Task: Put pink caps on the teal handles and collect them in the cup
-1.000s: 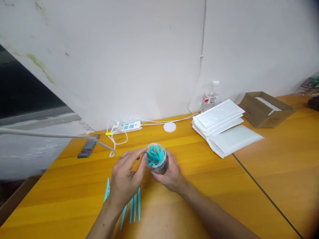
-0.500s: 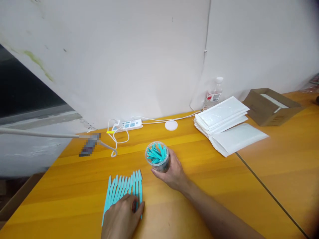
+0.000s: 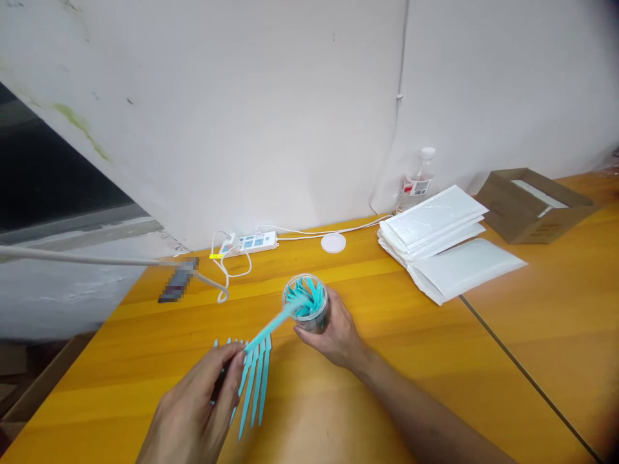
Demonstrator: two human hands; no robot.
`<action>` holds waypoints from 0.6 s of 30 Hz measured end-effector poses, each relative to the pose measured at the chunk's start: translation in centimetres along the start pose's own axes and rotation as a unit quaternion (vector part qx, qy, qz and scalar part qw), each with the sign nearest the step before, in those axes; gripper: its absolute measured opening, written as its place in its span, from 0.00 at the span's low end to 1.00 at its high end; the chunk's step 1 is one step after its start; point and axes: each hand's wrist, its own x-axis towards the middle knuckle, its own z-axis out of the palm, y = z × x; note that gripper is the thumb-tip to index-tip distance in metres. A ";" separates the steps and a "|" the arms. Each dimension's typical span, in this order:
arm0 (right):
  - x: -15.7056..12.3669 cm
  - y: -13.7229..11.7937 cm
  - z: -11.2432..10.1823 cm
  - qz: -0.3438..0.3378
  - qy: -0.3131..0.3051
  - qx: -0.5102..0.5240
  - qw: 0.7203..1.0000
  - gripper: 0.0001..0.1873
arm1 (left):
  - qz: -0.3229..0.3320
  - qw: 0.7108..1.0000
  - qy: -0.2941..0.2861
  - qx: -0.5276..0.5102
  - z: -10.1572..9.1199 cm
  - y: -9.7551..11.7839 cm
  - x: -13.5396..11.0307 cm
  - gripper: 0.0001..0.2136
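My left hand is closed in a pinch round the near end of a slim teal eyebrow razor. Its far end, blurred by motion, reaches over the mouth of a clear round tub. Several more teal razors stand bunched inside that tub. My right hand is wrapped around the tub's right side and keeps it upright on the table. Below my left hand, a row of teal razors lies side by side on the wood, partly hidden by the hand.
Behind the tub lies a round white lid, with a power strip and white cables by the wall. White padded envelopes, a water bottle and an open cardboard box stand right. A pixelated dark object is left.
My left hand has lifted one razor from the row, moving left and up, and now angles it toward the tub. My right hand and the tub have stayed in place.
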 end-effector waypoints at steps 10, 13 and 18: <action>0.0 -0.2 -0.1 -0.040 -0.008 0.001 0.999 0.40 | 0.197 0.976 -0.005 0.087 0.9 6.5 8.6 0.11; 0.0 0.0 -0.1 -0.030 -0.002 0.004 1.000 0.41 | 0.183 0.981 0.054 0.045 1.7 4.4 7.1 0.14; 0.1 0.3 0.0 -0.008 -0.007 -0.008 1.000 0.43 | -0.070 0.990 -0.063 0.108 4.5 -0.9 0.9 0.13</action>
